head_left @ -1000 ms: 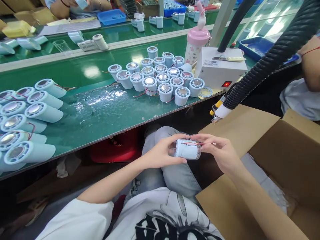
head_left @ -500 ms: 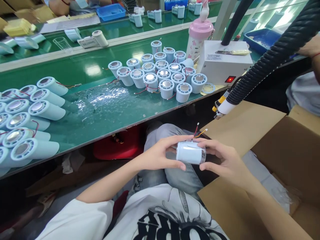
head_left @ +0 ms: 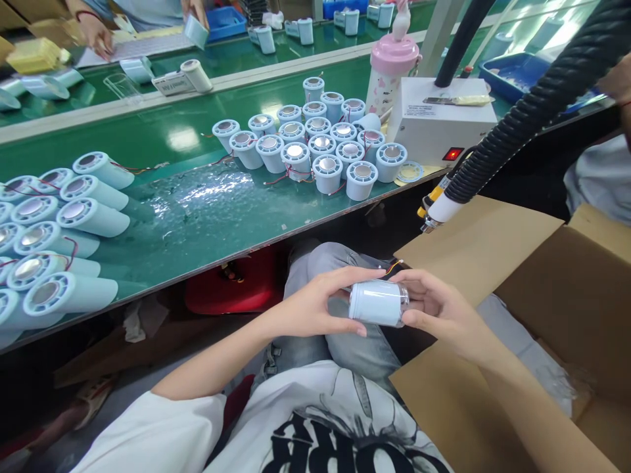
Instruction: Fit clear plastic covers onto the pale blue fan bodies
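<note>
Above my lap, my left hand (head_left: 318,305) grips the left part of a light-blue cylindrical housing (head_left: 377,302), thumb below and fingers over the top. A clear plastic sleeve (head_left: 404,299) surrounds the housing and sticks out past its right end. My right hand (head_left: 446,315) closes on that sleeve end with thumb and fingers. Thin coloured wires (head_left: 394,265) with a small connector rise behind the housing. More light-blue housings (head_left: 296,154) with round metal discs on their ends stand grouped on the green bench (head_left: 197,223), and others (head_left: 71,292) lie at the left.
An open cardboard box (head_left: 557,282) is at my right. Over it hangs a black corrugated hose (head_left: 522,118) with a nozzle (head_left: 436,211). A white device (head_left: 444,125) and a pink bottle (head_left: 392,69) stand on the bench. A co-worker's hands (head_left: 98,36) are across the line.
My right fingers have drawn back from the housing's top to the sleeve's right end. The wires sit lower behind the housing. Across the line, the co-worker's hands have come into view, one holding a light-blue part.
</note>
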{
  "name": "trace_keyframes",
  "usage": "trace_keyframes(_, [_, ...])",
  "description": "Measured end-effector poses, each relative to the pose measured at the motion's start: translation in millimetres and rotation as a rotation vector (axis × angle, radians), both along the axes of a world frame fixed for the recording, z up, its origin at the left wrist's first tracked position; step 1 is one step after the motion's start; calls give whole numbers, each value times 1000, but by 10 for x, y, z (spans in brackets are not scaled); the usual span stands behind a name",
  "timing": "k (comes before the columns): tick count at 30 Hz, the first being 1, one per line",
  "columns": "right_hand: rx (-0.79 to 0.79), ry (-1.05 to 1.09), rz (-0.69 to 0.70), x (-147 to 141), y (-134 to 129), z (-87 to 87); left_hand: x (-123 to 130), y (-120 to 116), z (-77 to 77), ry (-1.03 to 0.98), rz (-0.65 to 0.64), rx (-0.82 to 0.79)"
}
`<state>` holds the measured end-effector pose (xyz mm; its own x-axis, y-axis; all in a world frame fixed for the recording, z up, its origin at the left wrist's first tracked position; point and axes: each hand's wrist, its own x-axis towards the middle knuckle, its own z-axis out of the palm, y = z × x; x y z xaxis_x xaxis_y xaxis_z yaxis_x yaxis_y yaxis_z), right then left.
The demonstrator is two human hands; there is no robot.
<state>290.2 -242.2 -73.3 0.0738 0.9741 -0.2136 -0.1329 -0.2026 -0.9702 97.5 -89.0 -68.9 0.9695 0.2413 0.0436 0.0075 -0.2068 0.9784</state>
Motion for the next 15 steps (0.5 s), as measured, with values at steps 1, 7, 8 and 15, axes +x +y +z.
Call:
trace_keyframes(1, [-11,24,-5,-4,5,3,2,0,1,-4,-6,5])
trace_keyframes(7, [-82,157,-53,-13,50,-18,4,-3,16,-33,-12,29])
trace_keyframes(8, [-93,184,-53,-14,56,-31,3,-3,17,-32,-12,34])
trace_keyframes(15, [-206,263,-56,-55,89,-88,8,10,13,-52,-22,34])
